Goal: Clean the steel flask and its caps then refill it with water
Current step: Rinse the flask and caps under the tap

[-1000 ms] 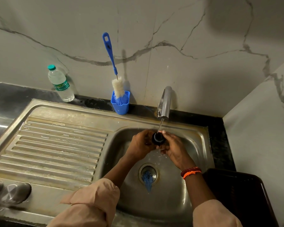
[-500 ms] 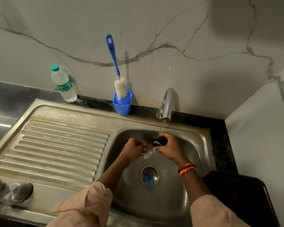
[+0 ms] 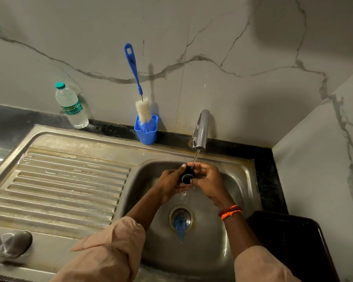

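Two hands, left hand (image 3: pixel 170 183) and right hand (image 3: pixel 207 180), fingers clamped on one black cap (image 3: pixel 186 174) under one tap (image 3: pixel 200 130)

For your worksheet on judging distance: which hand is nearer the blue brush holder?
Left. The left hand is below and just right of the brush holder; the right hand is farther right, beyond the cap.

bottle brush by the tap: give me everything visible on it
The bottle brush has a long blue plastic handle with a slot hole at its top end, a short wire stem, and a white fluffy head with blue bristles below. It stands head-down in a small blue holder cup on the dark counter strip behind the sink, left of the tap. It is tilted, its handle top against the marble wall. No hand touches it.
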